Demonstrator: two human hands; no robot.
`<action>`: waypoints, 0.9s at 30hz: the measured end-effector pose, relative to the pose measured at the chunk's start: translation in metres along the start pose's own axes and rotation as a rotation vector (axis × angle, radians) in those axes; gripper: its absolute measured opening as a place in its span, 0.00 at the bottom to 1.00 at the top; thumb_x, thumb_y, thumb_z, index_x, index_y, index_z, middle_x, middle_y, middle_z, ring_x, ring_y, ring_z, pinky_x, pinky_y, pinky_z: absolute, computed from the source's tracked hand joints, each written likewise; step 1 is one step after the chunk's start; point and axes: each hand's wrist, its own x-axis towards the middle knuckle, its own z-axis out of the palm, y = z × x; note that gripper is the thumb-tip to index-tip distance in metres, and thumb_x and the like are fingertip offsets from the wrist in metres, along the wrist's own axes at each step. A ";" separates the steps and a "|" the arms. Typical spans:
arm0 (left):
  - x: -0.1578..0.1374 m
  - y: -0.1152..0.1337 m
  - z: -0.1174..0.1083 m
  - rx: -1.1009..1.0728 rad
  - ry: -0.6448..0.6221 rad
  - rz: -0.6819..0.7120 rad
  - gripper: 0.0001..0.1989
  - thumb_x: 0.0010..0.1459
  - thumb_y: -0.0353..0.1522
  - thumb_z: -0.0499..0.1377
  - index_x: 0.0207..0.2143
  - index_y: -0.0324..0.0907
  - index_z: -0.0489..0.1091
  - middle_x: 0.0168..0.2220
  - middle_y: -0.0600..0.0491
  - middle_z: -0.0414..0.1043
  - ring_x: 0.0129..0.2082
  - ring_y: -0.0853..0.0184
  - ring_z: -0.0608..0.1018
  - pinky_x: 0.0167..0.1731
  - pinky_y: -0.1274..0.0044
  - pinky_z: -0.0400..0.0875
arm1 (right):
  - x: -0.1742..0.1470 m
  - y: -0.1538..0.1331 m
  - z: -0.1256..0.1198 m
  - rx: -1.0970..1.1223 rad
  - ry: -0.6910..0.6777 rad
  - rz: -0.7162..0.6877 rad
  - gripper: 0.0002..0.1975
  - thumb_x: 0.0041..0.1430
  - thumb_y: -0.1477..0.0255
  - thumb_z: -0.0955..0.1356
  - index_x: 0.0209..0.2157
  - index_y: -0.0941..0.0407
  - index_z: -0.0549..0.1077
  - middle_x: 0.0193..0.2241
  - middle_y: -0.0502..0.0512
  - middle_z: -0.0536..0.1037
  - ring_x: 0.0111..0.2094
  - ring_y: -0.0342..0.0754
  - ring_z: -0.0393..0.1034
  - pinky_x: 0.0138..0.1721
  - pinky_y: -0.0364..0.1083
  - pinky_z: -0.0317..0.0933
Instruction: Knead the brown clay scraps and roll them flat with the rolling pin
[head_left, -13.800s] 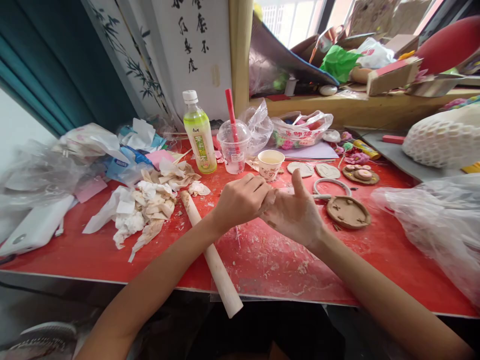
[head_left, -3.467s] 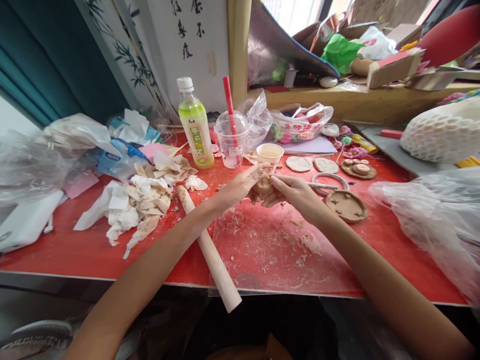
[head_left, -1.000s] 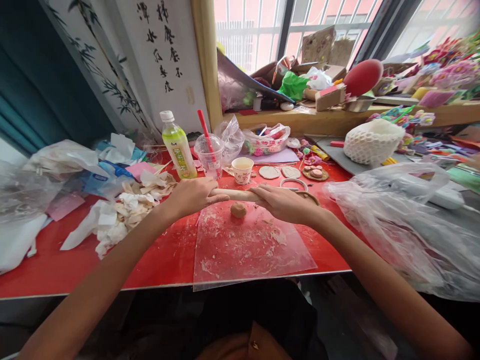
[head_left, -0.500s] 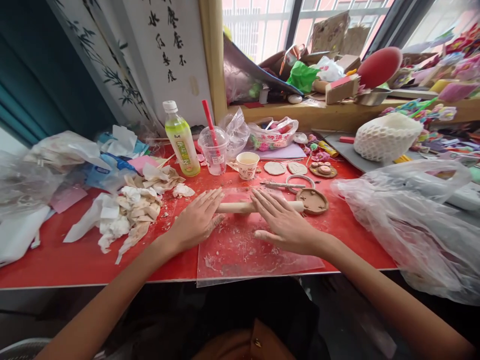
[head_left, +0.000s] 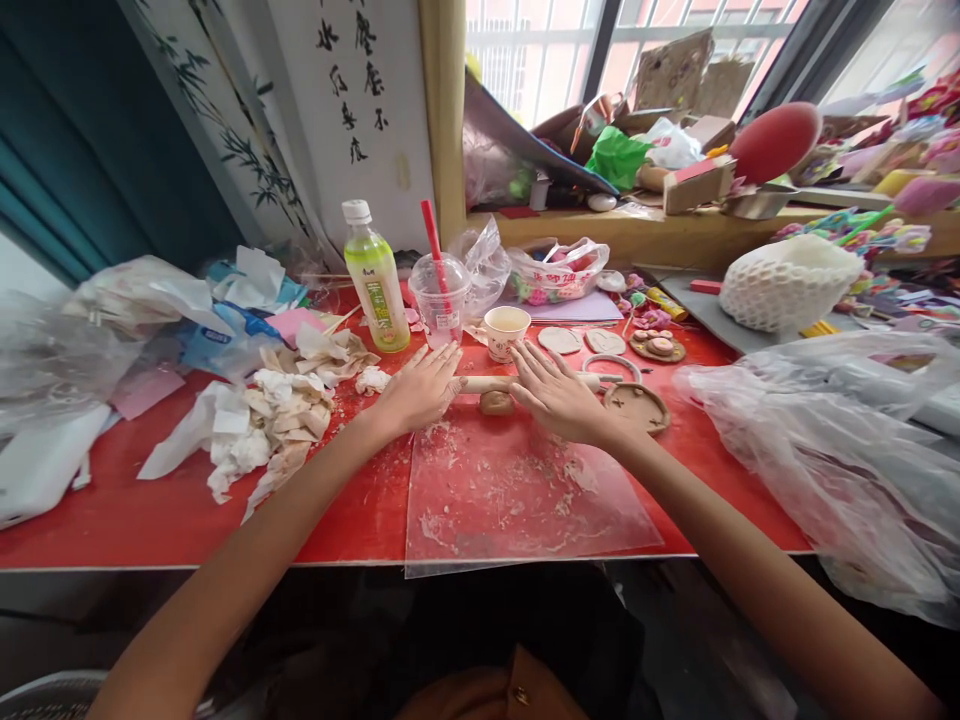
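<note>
A pale rolling pin (head_left: 486, 384) lies crosswise over a small brown lump of clay (head_left: 496, 403). My left hand (head_left: 421, 388) rests flat on the pin's left end, fingers stretched out and pointing away from me. On its right part lies my right hand (head_left: 559, 392), also flat, with the fingers extended. Under them is a clear plastic sheet (head_left: 487, 500) strewn with clay crumbs. Just right of my right hand sits a round clay dish (head_left: 637, 408) with a raised rim. A paper cup (head_left: 507, 333) stands right behind the pin.
A green-labelled bottle (head_left: 376, 280) and a plastic cup with a red straw (head_left: 439, 300) stand behind my left hand. Crumpled tissues (head_left: 277, 420) lie to the left, a clear plastic bag (head_left: 817, 440) to the right. Flat clay discs (head_left: 560, 341) lie at the back.
Both hands have moved forward, away from me, with the rolling pin turning under them. The clay lump now shows in front of the pin. The view has shifted slightly left.
</note>
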 end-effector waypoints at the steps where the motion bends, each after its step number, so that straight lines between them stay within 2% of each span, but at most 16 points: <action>1: 0.001 0.000 0.000 -0.001 -0.010 -0.005 0.27 0.64 0.36 0.37 0.60 0.29 0.52 0.62 0.39 0.52 0.63 0.60 0.55 0.61 0.64 0.48 | 0.001 0.000 0.001 0.006 -0.004 0.002 0.35 0.63 0.55 0.44 0.63 0.65 0.47 0.64 0.63 0.45 0.65 0.51 0.32 0.63 0.56 0.33; 4: -0.010 0.007 -0.002 -0.016 -0.039 -0.012 0.27 0.65 0.36 0.36 0.59 0.28 0.53 0.61 0.38 0.54 0.62 0.60 0.57 0.60 0.65 0.49 | -0.010 -0.007 -0.002 0.039 -0.023 -0.009 0.34 0.64 0.56 0.45 0.63 0.63 0.46 0.64 0.61 0.44 0.65 0.50 0.34 0.63 0.56 0.35; 8: -0.040 0.022 -0.013 -0.064 -0.032 -0.015 0.26 0.65 0.36 0.36 0.60 0.30 0.53 0.61 0.40 0.55 0.61 0.61 0.59 0.60 0.66 0.52 | -0.042 -0.025 -0.018 0.094 -0.025 -0.044 0.32 0.64 0.57 0.47 0.64 0.61 0.44 0.64 0.59 0.45 0.65 0.49 0.34 0.63 0.56 0.35; 10: -0.050 0.028 -0.021 -0.082 -0.038 0.006 0.26 0.66 0.37 0.35 0.59 0.31 0.54 0.60 0.41 0.56 0.61 0.62 0.59 0.59 0.66 0.54 | -0.054 -0.030 -0.027 0.158 -0.082 -0.062 0.32 0.64 0.57 0.47 0.64 0.60 0.45 0.64 0.58 0.44 0.65 0.50 0.33 0.63 0.56 0.36; 12: -0.051 0.033 -0.028 -0.076 -0.066 0.039 0.28 0.66 0.38 0.33 0.58 0.30 0.56 0.60 0.39 0.57 0.61 0.61 0.59 0.59 0.66 0.54 | -0.056 -0.029 -0.033 0.227 -0.175 -0.057 0.32 0.65 0.56 0.46 0.64 0.60 0.46 0.64 0.58 0.45 0.65 0.50 0.36 0.63 0.55 0.40; 14: -0.039 0.037 -0.030 -0.055 -0.071 0.036 0.30 0.65 0.39 0.32 0.58 0.28 0.55 0.61 0.37 0.54 0.62 0.59 0.56 0.60 0.66 0.51 | -0.046 -0.025 -0.034 0.228 -0.193 -0.007 0.33 0.65 0.57 0.45 0.63 0.63 0.47 0.64 0.61 0.46 0.64 0.50 0.38 0.62 0.54 0.42; 17: -0.003 0.037 -0.022 -0.028 -0.068 0.002 0.32 0.65 0.42 0.32 0.60 0.25 0.51 0.62 0.36 0.48 0.64 0.58 0.51 0.62 0.67 0.45 | -0.015 -0.016 -0.024 0.084 -0.080 0.065 0.32 0.65 0.59 0.46 0.61 0.68 0.52 0.63 0.68 0.46 0.64 0.53 0.35 0.62 0.57 0.38; 19: 0.022 0.033 -0.014 -0.031 -0.127 0.010 0.32 0.65 0.41 0.32 0.60 0.24 0.51 0.63 0.36 0.48 0.64 0.59 0.49 0.62 0.68 0.44 | 0.006 -0.012 -0.015 -0.027 -0.023 0.034 0.31 0.66 0.60 0.47 0.58 0.66 0.59 0.63 0.68 0.47 0.64 0.56 0.33 0.62 0.60 0.36; 21: 0.037 0.028 -0.008 -0.043 -0.152 -0.019 0.31 0.65 0.40 0.33 0.60 0.25 0.49 0.63 0.37 0.45 0.65 0.59 0.47 0.62 0.69 0.42 | 0.019 -0.010 -0.006 -0.098 0.044 0.011 0.30 0.66 0.61 0.46 0.56 0.64 0.61 0.63 0.66 0.48 0.65 0.57 0.32 0.61 0.61 0.36; 24: 0.036 0.028 -0.006 -0.078 -0.132 -0.061 0.31 0.65 0.41 0.33 0.62 0.27 0.46 0.65 0.39 0.39 0.65 0.60 0.42 0.63 0.69 0.40 | 0.018 -0.013 0.000 -0.131 0.177 0.045 0.31 0.65 0.59 0.46 0.62 0.65 0.50 0.64 0.64 0.47 0.65 0.54 0.31 0.62 0.59 0.36; 27: 0.016 0.037 -0.009 -0.115 -0.138 -0.036 0.33 0.65 0.44 0.32 0.62 0.29 0.45 0.66 0.42 0.37 0.66 0.62 0.41 0.63 0.69 0.39 | -0.003 -0.020 0.004 -0.147 0.212 0.037 0.33 0.65 0.57 0.47 0.64 0.64 0.38 0.64 0.62 0.43 0.65 0.51 0.29 0.63 0.57 0.34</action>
